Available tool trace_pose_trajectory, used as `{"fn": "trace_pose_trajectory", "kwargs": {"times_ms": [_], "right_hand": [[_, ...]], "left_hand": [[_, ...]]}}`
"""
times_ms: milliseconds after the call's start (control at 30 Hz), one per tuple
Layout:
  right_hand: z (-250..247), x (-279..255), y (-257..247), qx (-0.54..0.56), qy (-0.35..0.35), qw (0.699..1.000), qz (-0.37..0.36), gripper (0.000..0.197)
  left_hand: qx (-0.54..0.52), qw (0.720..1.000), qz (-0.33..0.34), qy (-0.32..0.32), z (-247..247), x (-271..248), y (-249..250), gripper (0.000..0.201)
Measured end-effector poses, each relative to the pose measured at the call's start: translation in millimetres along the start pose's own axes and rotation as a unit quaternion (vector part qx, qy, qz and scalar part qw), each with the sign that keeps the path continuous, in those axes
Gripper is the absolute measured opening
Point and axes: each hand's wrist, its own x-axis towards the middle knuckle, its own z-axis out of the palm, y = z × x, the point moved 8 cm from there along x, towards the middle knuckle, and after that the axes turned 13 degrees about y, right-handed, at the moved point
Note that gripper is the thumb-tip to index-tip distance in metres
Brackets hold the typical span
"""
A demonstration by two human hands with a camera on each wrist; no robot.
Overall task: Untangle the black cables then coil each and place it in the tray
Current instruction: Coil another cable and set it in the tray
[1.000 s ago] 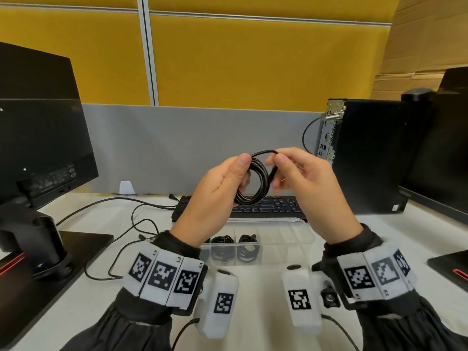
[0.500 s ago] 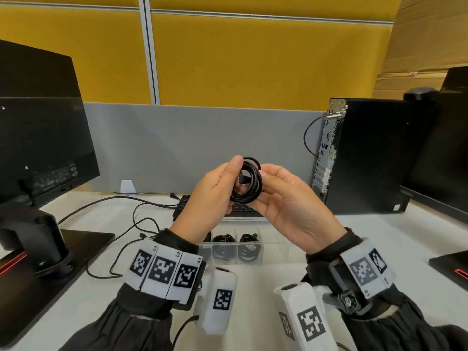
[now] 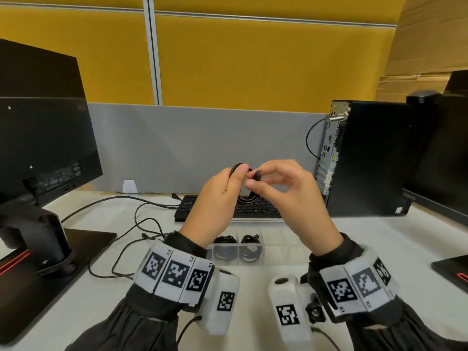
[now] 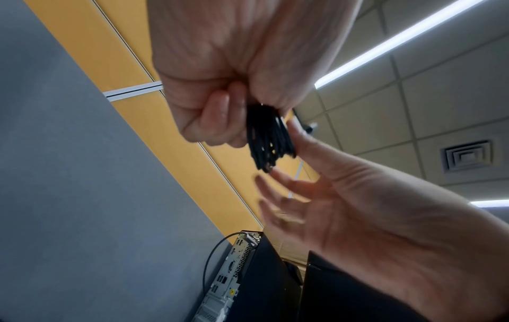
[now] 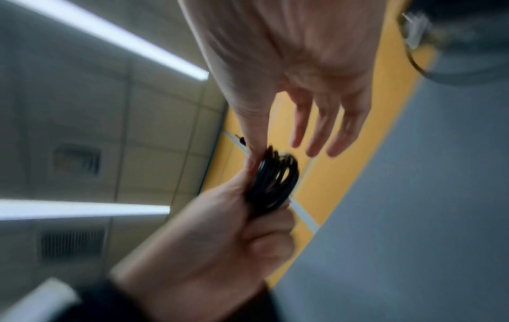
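Above the tray, the left hand is gripping the coil; the right hand is pinching its plug, other fingers spread. Next: tucking the end, probably.

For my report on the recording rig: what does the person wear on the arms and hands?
Both hands, left hand and right hand, are bare. Dark sleeves cover the arms. Each wrist carries a white band with square black-and-white markers, and a white camera block with one such marker and a thin black cable.
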Motion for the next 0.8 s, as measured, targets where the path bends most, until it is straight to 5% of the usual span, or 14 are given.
{"fn": "trace_pose_trajectory", "kwargs": {"times_ms": [100, 267, 367, 500, 800], "right_hand": [[-9, 2, -16, -0.121, 0.046, 0.982, -0.135, 0.007], [-12, -9, -47, -0.147, 0.076, 0.949, -0.267, 0.003], [-12, -11, -53, -0.135, 0.062, 0.955, -0.256, 0.005], [2, -10, -30, -0.202, -0.054, 0.963, -0.168, 0.009], [30, -27, -13, -0.356, -0.194, 0.904, -0.136, 0.015]], "left_hand": [[0.033, 0.999, 0.021, 0.004, 2, 0, -4, 0.036], [0.056, 0.997, 0.014, 0.05, -10, 7, -12, 0.037], [0.05, 0.995, 0.043, 0.077, -19, 9, -4, 0.027], [0.114, 0.986, 0.085, 0.085, -22, 9, -5, 0.019], [0.23, 0.963, 0.115, 0.074, -10, 2, 1, 0.04]]}}
